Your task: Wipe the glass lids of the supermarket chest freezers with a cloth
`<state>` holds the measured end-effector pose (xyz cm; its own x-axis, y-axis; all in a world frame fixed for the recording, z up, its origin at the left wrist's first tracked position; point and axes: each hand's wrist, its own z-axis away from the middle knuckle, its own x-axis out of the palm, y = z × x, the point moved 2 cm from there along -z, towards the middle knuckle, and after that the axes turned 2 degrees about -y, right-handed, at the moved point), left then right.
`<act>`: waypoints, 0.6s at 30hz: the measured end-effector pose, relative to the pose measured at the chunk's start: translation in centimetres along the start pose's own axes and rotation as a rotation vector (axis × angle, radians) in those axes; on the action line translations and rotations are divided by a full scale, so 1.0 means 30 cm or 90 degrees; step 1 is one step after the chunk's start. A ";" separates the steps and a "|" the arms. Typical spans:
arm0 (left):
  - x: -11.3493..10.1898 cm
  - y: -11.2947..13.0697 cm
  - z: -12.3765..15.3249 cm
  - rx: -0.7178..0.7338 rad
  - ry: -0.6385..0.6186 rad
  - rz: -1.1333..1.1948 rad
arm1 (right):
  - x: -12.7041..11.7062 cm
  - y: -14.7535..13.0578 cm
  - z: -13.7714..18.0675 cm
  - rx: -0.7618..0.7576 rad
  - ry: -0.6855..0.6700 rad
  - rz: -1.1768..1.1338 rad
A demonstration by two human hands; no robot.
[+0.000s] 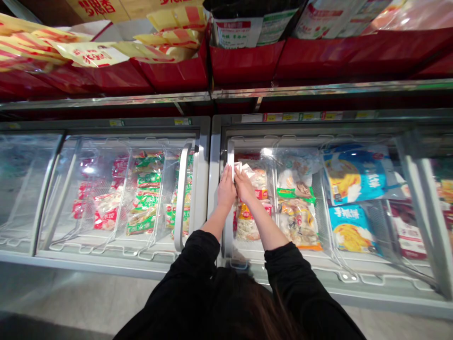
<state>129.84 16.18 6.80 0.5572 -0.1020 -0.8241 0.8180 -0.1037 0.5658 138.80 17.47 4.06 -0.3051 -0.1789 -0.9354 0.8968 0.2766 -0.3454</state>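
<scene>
My two arms reach in black sleeves to the left end of the right chest freezer. There my left hand (226, 188) has its fingers closed against the upright pale handle (230, 226) of the sliding glass lid. Close beside it, my right hand (244, 185) presses a crumpled white cloth (247, 169) against the same handle; whether it is cloth or paper tissue I cannot tell. Beneath the glass, under my hands, lie bags of frozen food (247, 222) in a wire basket.
To the left stands another freezer with bagged dumplings (145, 198) and a curved white handle (182, 198). Blue bags (357, 174) lie farther right under glass. Above, a red-fronted shelf (244, 63) holds packets. A slanting lid frame (430, 212) crosses the right side.
</scene>
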 end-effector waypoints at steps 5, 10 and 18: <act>-0.001 0.005 0.011 0.012 0.009 0.004 | 0.008 0.028 0.172 -0.022 -0.013 -0.001; 0.010 0.004 0.014 0.018 0.017 0.001 | -0.022 0.117 0.150 0.055 0.030 0.006; 0.002 0.023 0.013 0.023 0.008 -0.007 | -0.006 0.081 0.099 -0.040 0.037 0.003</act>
<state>130.38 15.71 7.14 0.5498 -0.0876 -0.8307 0.8187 -0.1410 0.5567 141.98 15.36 3.61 -0.3202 -0.1225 -0.9394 0.8769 0.3370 -0.3428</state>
